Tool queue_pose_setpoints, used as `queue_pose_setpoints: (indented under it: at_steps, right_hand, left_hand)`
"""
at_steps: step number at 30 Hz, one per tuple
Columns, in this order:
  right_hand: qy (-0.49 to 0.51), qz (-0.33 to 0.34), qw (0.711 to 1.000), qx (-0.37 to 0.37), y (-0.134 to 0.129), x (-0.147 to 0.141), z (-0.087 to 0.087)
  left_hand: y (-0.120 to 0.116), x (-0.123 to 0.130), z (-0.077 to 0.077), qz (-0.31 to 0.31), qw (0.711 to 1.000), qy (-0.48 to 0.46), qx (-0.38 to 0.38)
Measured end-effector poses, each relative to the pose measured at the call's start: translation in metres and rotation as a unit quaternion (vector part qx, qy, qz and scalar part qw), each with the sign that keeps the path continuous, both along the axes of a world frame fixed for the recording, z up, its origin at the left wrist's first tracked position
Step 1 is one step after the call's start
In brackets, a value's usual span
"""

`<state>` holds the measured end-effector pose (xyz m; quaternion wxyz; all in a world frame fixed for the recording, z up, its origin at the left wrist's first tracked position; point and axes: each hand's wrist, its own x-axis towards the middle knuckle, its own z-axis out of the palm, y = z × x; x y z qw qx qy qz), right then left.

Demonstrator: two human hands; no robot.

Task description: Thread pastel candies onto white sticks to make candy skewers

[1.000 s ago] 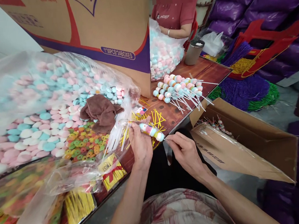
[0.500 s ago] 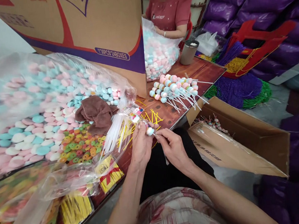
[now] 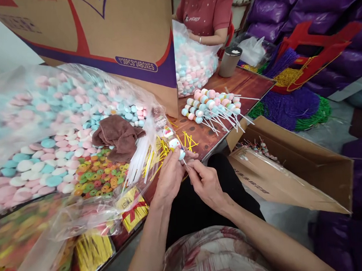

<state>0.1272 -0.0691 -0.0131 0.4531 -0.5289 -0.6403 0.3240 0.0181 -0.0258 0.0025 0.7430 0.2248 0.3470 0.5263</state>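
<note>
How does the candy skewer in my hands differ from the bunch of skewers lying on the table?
The held skewer is in the left hand and right hand; the skewer bunch lies on the table. The held skewer is single; the skewer bunch is many, piled together. A cartoon print shows on the held skewer; none is visible on the skewer bunch. Both have pastel sweets on pale sticks.

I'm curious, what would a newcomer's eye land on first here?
Probably the pastel candies spread across the left side, in front of the big carton. Next, the skewer near the center, held in the left hand while the right hand pinches its stick. Purple bags stacked at upper right also stand out.
</note>
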Motion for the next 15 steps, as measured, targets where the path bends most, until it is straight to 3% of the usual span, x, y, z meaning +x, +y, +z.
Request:
queue_pose_setpoints:
  at_steps: [4, 8, 15]
  right_hand:
    - [0.024, 0.033, 0.999, -0.005, 0.000, 0.009, 0.005]
    - [0.056, 0.090, 0.990, -0.088, -0.002, 0.016, 0.009]
    - [0.121, 0.166, 0.954, -0.220, 0.001, 0.028, 0.025]
  left_hand:
    - [0.014, -0.016, 0.010, 0.045, 0.998, -0.026, -0.033]
    - [0.027, -0.024, 0.009, 0.106, 0.991, -0.037, -0.075]
    - [0.032, -0.031, 0.008, 0.122, 0.982, -0.025, -0.145]
